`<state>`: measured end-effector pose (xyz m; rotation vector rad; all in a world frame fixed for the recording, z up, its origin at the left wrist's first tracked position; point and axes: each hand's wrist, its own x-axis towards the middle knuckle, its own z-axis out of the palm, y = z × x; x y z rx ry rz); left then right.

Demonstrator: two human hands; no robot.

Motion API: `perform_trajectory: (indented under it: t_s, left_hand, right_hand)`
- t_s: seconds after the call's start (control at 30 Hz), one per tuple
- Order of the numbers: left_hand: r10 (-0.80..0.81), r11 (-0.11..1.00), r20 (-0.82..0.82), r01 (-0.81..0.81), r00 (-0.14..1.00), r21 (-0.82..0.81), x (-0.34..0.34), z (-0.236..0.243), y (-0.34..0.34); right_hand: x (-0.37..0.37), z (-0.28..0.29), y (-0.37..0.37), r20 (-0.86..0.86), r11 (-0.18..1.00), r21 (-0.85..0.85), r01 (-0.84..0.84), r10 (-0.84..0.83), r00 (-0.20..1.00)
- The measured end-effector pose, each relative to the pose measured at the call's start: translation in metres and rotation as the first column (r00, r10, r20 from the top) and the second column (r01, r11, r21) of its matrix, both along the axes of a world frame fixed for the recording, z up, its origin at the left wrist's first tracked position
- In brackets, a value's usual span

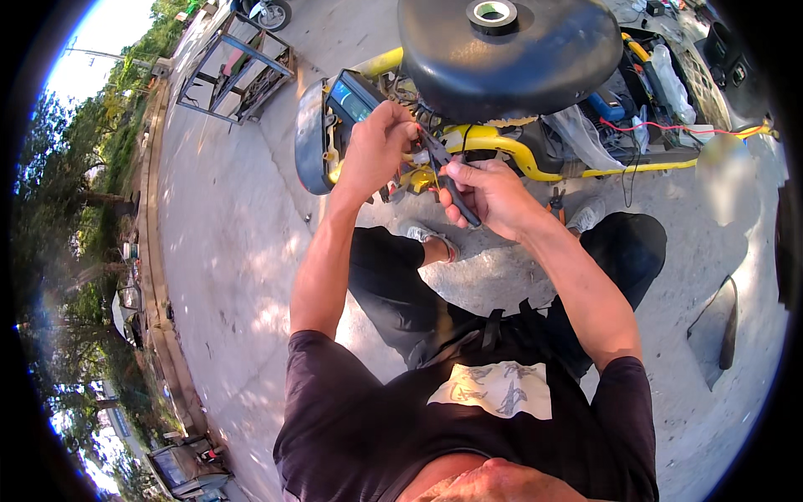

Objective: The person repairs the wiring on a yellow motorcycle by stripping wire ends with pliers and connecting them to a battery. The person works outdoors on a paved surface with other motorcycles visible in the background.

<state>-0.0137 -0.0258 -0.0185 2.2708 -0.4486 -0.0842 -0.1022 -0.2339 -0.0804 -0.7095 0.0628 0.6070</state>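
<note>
The right hand (489, 194) is wrapped around the dark handles of a pair of pliers (443, 167), its fingers pressed together on the grips, and the tool's nose points up and to the left toward the left hand (378, 144). The left hand's fingers are bunched and pinching a thin wire (434, 174) right at the tip of the pliers; the exact contact between nose and wire is too small to make out. Both hands work just in front of a yellow tubular frame (510, 151) of a small vehicle, close beside a blue-faced display unit (353, 96) set in a grey housing. Above the hands sits a wide black seat (535, 58), and a roll of black tape (492, 14) lies on top of it. To the right, a red wire (661, 128) runs along the frame past clear plastic wrapping (585, 134). The person crouches on a concrete ground (234, 217) in dark trousers, with grey shoes (427, 234) showing below the hands. A metal rack (238, 67) stands well apart at the upper left.
</note>
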Motion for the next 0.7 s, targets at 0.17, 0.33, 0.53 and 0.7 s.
perform_trajectory:
  t_s: [0.17,0.33,0.53,0.7]
  left_hand:
    - [-0.024,0.976,-0.093,0.003,0.995,-0.219,0.009,0.002,0.010]
    - [-0.121,0.983,0.190,0.091,0.974,0.158,0.000,0.006,0.010]
    - [-0.188,0.944,0.235,0.109,0.954,0.312,-0.003,0.018,-0.003]
    - [-0.142,0.934,0.092,0.103,0.986,0.343,0.001,0.021,-0.003]
  right_hand:
    - [0.001,-0.002,-0.002,-0.005,0.998,0.057,0.005,-0.005,1.000]
    - [-0.001,-0.001,-0.002,-0.012,0.998,0.057,0.002,-0.001,1.000]
    - [0.001,-0.006,-0.006,0.013,1.000,0.021,0.001,-0.002,1.000]
    - [0.001,-0.002,-0.011,0.045,0.997,-0.077,-0.006,0.009,0.999]
